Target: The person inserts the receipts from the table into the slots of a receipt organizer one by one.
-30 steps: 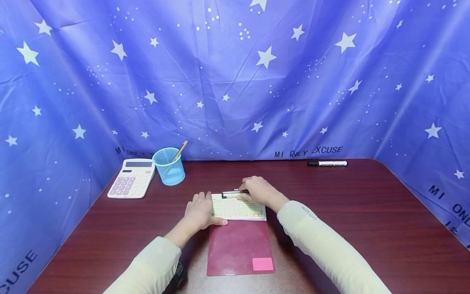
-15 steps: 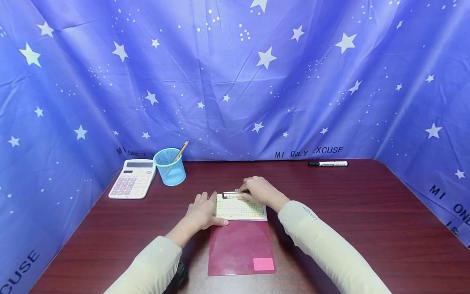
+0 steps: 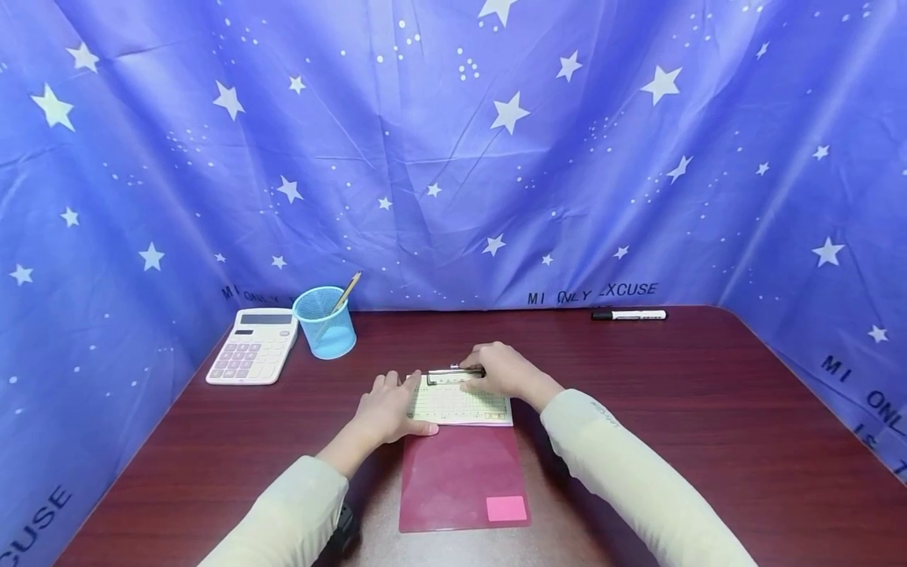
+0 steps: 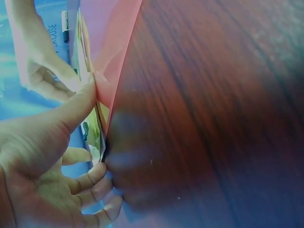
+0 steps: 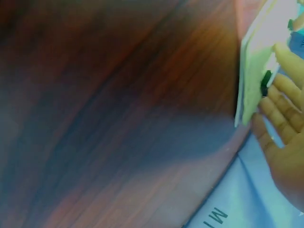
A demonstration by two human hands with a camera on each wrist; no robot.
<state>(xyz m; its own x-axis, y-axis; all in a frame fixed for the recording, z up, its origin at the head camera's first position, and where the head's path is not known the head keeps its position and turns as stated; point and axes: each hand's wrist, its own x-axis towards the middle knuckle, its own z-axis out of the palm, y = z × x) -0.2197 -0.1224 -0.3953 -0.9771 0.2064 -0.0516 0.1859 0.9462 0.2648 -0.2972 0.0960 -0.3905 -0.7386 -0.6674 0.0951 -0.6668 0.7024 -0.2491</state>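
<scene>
A translucent maroon clipboard point(image 3: 460, 476) lies on the table with a pink label point(image 3: 506, 509) at its lower right corner. On its upper part rests a stack of pale yellow printed forms point(image 3: 460, 405), several sheets thick in the right wrist view. A black and silver clip point(image 3: 442, 376) crosses their top edge. My left hand point(image 3: 383, 411) rests at the stack's left side, thumb on its near edge and fingers spread fairly straight. My right hand point(image 3: 501, 370) holds the clip's right end, thumb on the paper side and fingers behind. Its fingertips are partly hidden.
A white calculator point(image 3: 251, 346) stands at the back left beside a blue mesh pen cup point(image 3: 326, 324) holding a pencil point(image 3: 347, 290). Near the table's back edge lies a black and white marker point(image 3: 629, 315). A blue star-patterned curtain point(image 3: 453, 157) surrounds the table.
Between the earlier head frames and now the hands, forms and clipboard hardly move. The whole view shifts slightly, and a bit more of the clip's right end shows beside the right hand.
</scene>
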